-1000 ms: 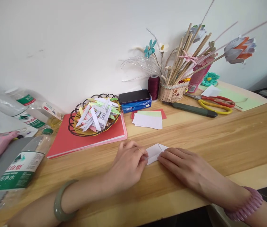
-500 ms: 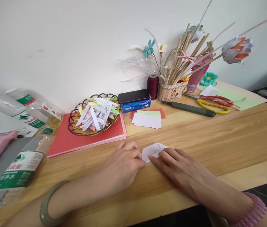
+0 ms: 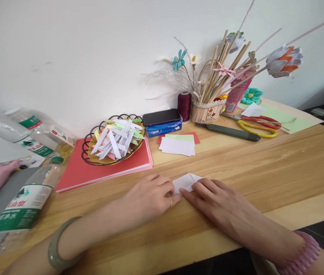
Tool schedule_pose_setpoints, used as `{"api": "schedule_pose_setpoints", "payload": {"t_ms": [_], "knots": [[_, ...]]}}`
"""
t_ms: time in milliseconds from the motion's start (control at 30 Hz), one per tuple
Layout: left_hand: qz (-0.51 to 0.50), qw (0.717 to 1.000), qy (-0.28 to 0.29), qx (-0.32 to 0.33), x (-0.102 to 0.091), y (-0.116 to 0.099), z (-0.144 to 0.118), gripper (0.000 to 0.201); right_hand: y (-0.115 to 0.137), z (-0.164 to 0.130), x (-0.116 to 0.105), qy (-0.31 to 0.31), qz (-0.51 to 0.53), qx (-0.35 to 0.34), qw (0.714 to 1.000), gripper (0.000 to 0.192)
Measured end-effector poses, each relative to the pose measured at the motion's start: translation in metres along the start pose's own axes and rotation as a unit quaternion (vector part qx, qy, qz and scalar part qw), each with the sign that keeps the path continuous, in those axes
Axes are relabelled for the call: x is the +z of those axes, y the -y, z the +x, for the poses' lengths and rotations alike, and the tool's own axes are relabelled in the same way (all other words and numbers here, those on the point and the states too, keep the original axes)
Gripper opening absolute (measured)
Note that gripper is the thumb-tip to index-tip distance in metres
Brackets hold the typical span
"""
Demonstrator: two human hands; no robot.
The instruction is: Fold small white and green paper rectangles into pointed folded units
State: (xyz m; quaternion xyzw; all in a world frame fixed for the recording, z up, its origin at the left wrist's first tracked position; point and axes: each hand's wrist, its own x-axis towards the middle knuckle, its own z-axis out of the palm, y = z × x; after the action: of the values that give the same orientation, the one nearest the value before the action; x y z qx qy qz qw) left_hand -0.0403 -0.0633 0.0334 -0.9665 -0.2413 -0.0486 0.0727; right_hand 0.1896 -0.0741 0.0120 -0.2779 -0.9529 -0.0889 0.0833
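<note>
The wooden surface (image 3: 265,168) runs wide from left to right. A stack of red sheets (image 3: 93,170) lies toward its back left, bearing a wire basket (image 3: 89,152) of folded paper strips. Water bottles (image 3: 21,206) lie at the left edge. At the back stand a holder of sticks and paper flowers (image 3: 208,109), a dark spool of thread (image 3: 184,105) and a tissue pack (image 3: 163,122) with a phone on top; scissors (image 3: 261,128) lie toward the back right.

Near the front edge, at the middle, both hands press a small white paper (image 3: 185,181) flat. The left hand (image 3: 147,198) is curled, fingertips together on the paper's left edge. The right hand (image 3: 216,200) lies flat, fingers together, pinning the paper's near right part.

A clean fold here seems to call for the right hand to keep the sheet from sliding while the left runs firmly along the crease, edges matched before pressing; a slip would leave the fold skewed.
</note>
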Motion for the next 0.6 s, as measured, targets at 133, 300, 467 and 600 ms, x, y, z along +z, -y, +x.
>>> {"api": "schedule_pose_setpoints", "payload": {"t_ms": [133, 300, 467, 600], "knots": [[0.026, 0.999, 0.028, 0.001, -0.002, -0.003, 0.002, 0.008, 0.001, 0.001, -0.004, 0.009, 0.005, -0.003, 1.0, 0.035], [-0.017, 0.997, 0.074, 0.007, -0.026, -0.001, -0.002, 0.015, 0.0, 0.0, -0.003, 0.003, 0.018, -0.001, 1.0, 0.036], [-0.001, 0.999, 0.015, -0.029, -0.014, -0.005, -0.001, 0.015, 0.0, 0.0, 0.0, -0.012, 0.018, 0.003, 1.0, 0.038], [0.045, 0.998, 0.001, -0.032, 0.006, -0.014, 0.002, 0.011, 0.001, 0.0, -0.002, -0.009, 0.019, -0.007, 1.0, 0.035]]}}
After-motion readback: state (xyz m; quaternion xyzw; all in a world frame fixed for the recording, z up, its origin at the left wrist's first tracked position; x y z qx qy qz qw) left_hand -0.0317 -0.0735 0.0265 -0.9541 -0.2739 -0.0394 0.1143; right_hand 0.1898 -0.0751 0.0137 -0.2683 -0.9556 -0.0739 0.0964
